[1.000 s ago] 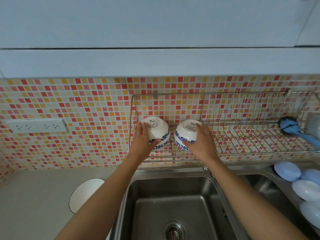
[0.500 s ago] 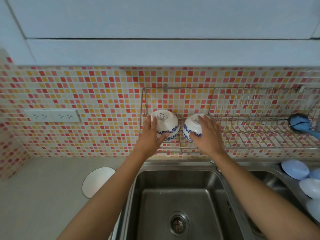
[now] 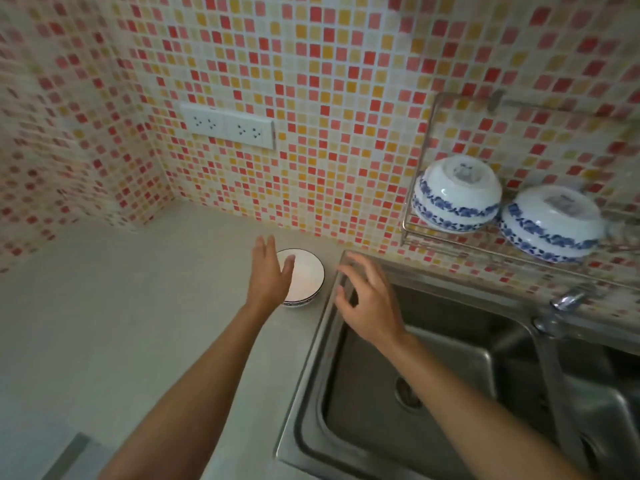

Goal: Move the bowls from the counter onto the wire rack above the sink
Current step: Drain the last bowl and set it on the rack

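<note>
— Grip?
— Left hand [image 3: 268, 275] and right hand [image 3: 369, 303] both spread, holding nothing — left over one upright bowl [image 3: 306, 280] on the counter [image 3: 138, 306].
— Further back?
— Two inverted bowls, first [image 3: 457, 194] and second [image 3: 552, 225], on the wire rack [image 3: 415, 233].

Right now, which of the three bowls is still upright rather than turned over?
The bowl on the counter, beside the left hand, stands open side up. The two bowls on the wire rack, left and right, sit upside down.
</note>
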